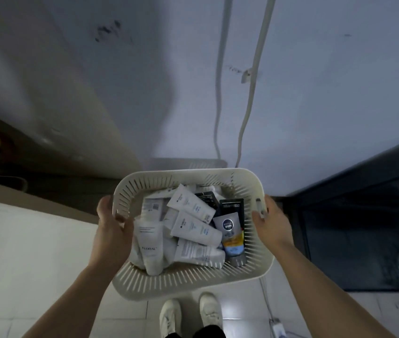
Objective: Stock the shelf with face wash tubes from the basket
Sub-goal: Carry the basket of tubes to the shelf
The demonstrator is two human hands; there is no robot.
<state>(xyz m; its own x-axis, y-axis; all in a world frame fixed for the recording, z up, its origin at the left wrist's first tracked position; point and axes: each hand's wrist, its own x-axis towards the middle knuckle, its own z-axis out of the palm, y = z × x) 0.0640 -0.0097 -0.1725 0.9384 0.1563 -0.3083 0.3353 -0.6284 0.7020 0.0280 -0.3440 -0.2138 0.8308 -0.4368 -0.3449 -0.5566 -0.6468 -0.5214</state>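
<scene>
Basket (188,280) in left hand (113,228), right hand (271,223)

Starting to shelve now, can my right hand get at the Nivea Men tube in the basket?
Probably not yet: the right hand grips the basket by its rim, as does the left hand. The Nivea Men tube lies uncovered on top, close to it.
</scene>
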